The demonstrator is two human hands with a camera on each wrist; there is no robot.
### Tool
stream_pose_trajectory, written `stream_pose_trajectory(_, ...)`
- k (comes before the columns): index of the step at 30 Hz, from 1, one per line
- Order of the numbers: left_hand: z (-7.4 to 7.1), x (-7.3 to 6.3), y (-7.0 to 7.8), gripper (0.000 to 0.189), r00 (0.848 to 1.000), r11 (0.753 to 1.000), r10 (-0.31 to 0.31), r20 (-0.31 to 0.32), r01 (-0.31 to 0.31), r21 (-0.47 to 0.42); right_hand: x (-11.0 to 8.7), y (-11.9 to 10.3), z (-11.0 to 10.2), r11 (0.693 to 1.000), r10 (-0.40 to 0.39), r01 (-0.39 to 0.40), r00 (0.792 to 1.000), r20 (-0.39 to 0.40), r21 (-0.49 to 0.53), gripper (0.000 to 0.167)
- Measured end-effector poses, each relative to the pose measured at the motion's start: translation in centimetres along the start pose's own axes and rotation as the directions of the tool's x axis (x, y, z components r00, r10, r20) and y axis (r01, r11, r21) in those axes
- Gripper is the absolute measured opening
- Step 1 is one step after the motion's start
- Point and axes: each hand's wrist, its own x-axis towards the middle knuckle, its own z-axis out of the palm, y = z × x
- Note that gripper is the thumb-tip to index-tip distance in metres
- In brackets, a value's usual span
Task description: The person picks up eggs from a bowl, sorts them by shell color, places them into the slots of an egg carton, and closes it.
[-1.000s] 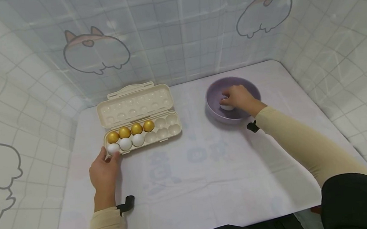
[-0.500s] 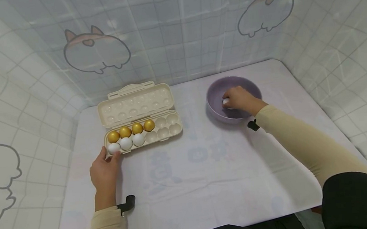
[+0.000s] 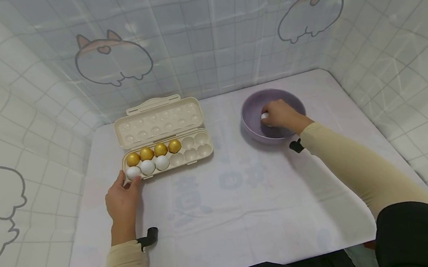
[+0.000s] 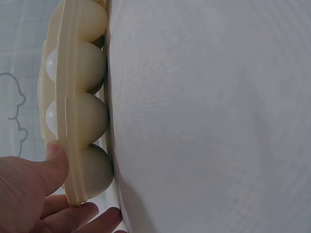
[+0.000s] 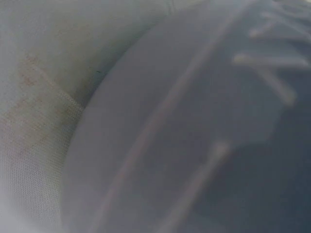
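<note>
A cream egg carton (image 3: pixel 202 151) lies opened on the left of the table, its lid (image 3: pixel 158 122) folded back. Several gold eggs (image 3: pixel 146 153) fill part of its back row, and 3 white eggs (image 3: pixel 148 167) sit at the left of the front row. My left hand (image 3: pixel 122 198) holds the carton's near-left corner; in the left wrist view the thumb (image 4: pixel 57 158) presses on the rim with the other fingers around the end. Inside the purple bowl (image 3: pixel 249 121), my right hand (image 3: pixel 279 114) grips a white egg (image 3: pixel 264 116), mostly covered by the fingers.
The bowl's outer wall (image 5: pixel 131 111) fills much of the right wrist view, hiding the right hand there. A white cloth covers the table (image 3: pixel 230 226). Patterned curtains (image 3: pixel 205 44) stand close behind and on both sides.
The right hand's fingers have closed further around the white egg in the bowl, and both have shifted slightly right. The left hand and the carton stay in place.
</note>
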Motion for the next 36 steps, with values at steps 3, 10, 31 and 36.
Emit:
stream_pose_trajectory(3, 0.0, 0.2, -0.1, 0.075, 1.000, 1.000, -0.002, 0.003, 0.002, -0.001, -0.1, 0.0, -0.3, 0.999, 0.004, -0.002, 0.999, -0.050, 0.032, 0.037)
stream_pose_trajectory(10, 0.1, 0.3, -0.2, 0.076, 1.000, 1.000, -0.015, 0.008, 0.015, -0.006, 0.0, -0.4, -1.1, 0.994, 0.007, 0.011, 0.986, -0.167, 0.109, 0.034)
stream_pose_trajectory(31, -0.1, 0.0, -0.2, 0.075, 1.000, 1.000, 0.001, 0.004, -0.001, -0.010, 0.5, -4.9, -2.1, 0.912, 0.117, -0.010, 0.964, -0.239, 0.409, 0.045)
stream_pose_trajectory(36, 0.0, -0.1, -0.1, 0.074, 1.000, 1.000, 0.002, 0.002, -0.002, -0.010, 0.8, -6.2, -1.6, 0.896, 0.105, -0.001, 0.972, -0.211, 0.445, 0.046)
